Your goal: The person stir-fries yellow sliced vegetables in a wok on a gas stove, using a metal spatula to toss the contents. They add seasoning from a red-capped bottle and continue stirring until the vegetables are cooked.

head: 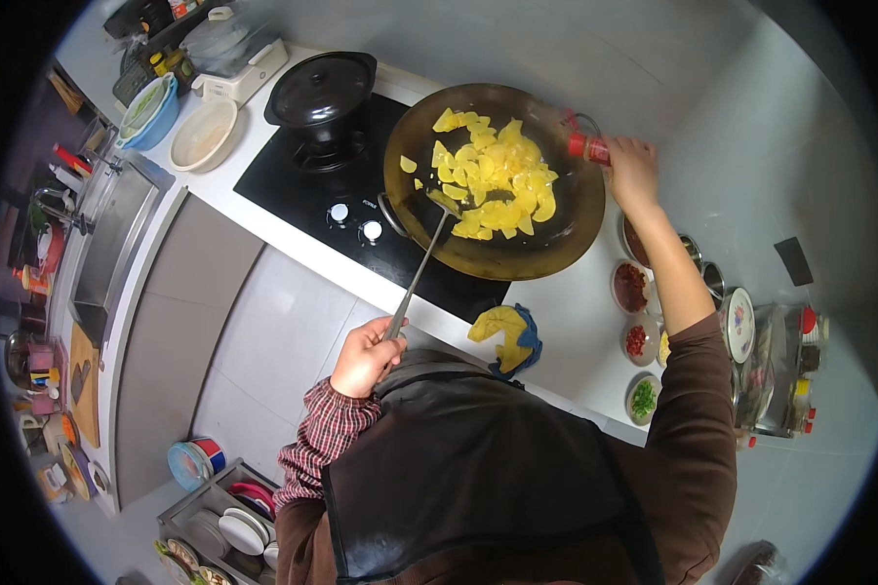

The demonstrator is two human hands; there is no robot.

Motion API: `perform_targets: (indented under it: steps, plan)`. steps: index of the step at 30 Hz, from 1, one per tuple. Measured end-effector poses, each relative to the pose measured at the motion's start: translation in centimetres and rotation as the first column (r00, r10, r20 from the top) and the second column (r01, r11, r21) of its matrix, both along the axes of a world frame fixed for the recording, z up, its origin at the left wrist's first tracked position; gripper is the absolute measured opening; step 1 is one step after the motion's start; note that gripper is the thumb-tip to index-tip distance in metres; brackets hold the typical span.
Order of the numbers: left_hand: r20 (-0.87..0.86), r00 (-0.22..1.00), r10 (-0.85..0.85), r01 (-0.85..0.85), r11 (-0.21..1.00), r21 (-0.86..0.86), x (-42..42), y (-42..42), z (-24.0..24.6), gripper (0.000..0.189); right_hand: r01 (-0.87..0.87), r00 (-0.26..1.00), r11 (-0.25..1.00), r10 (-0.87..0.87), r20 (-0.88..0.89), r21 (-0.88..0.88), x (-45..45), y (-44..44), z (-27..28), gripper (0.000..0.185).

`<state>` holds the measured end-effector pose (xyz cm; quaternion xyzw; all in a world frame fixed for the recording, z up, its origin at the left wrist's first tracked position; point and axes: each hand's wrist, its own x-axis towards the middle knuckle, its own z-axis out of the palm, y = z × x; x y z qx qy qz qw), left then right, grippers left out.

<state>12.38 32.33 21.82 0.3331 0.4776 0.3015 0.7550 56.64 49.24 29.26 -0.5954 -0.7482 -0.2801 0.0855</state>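
Observation:
My left hand (369,357) grips the handle of a metal spatula (421,270), whose blade rests among yellow slices in a large wok (439,252). The slices (501,172), which look like potato, are spread over the wok's bottom. Above the wok's right rim, my right hand (633,172) holds a small red-capped bottle (591,149) tilted on its side, cap end towards the wok. Whether anything comes out of it cannot be made out. Beneath the wok lies a black glass cooktop (285,175) with two lit round knobs.
A lidded black pot (322,91) stands on the left burner. Right of the wok are bowls of chopped red chilli (631,287) and green onion (642,398). A yellow and blue cloth (508,340) lies at the counter's front edge. Further left are a beige basin (205,137) and a sink (113,241).

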Motion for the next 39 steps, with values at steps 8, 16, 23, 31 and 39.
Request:
perform_targets:
  steps: [8,16,23,31,39]
  plan:
    - [-0.032,0.999,-0.005,0.006,0.999,0.054,1.8,0.4,0.4,0.034,0.057,0.998,0.997,-0.056,0.014,-0.042,1.3,-0.4,0.2,0.043]
    - [0.090,0.995,0.046,-0.050,0.998,0.044,5.8,2.6,-2.8,0.032,0.051,0.998,0.999,-0.051,-0.022,-0.003,1.3,-0.7,-0.9,0.049]
    - [0.082,0.995,0.051,-0.055,0.997,0.047,7.8,2.6,-5.4,0.032,0.044,0.997,0.996,-0.049,-0.061,-0.083,1.5,-1.4,-1.3,0.053]
    - [-0.025,1.000,0.008,-0.007,0.999,0.045,7.4,2.7,-4.9,0.051,-0.048,0.993,0.997,0.041,-0.114,-0.058,-2.1,3.2,-1.6,0.049]
    - [-0.009,0.991,0.133,-0.131,0.987,0.096,4.2,1.3,-6.7,0.049,0.077,0.997,0.994,-0.079,-0.017,-0.079,1.8,4.3,-1.4,0.043]
